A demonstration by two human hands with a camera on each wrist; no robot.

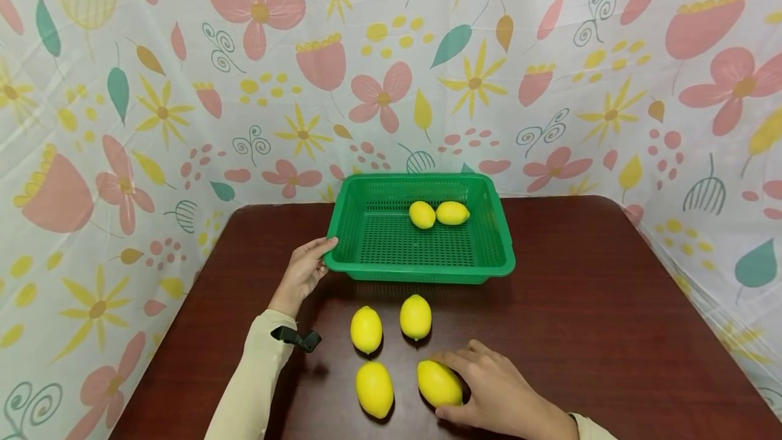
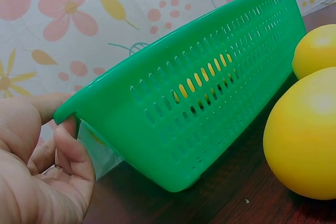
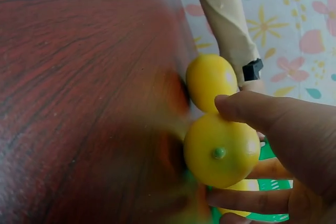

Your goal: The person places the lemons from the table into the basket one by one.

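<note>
My left hand (image 1: pixel 302 273) grips the near left corner of a green plastic basket (image 1: pixel 421 270), thumb over the rim and fingers curled beneath it. In the left wrist view that hand (image 2: pixel 50 156) pinches the rim of the basket (image 2: pixel 121 124). Two lemons (image 1: pixel 423 215) lie inside, toward the back right. In front of the basket, my right hand (image 1: pixel 489 386) holds a lemon (image 1: pixel 438 383) between thumb and fingers, low at the tabletop. The right wrist view shows this lemon (image 3: pixel 220 153) end-on, with the thumb on one side and fingers on the other.
Three more lemons lie on the dark wooden table (image 1: pixel 611 318): one nearer me (image 1: pixel 375 390), one at the left (image 1: pixel 366 330) and one close to the basket (image 1: pixel 415 318). A flower-patterned cloth (image 1: pixel 391 39) hangs behind the table and along its sides.
</note>
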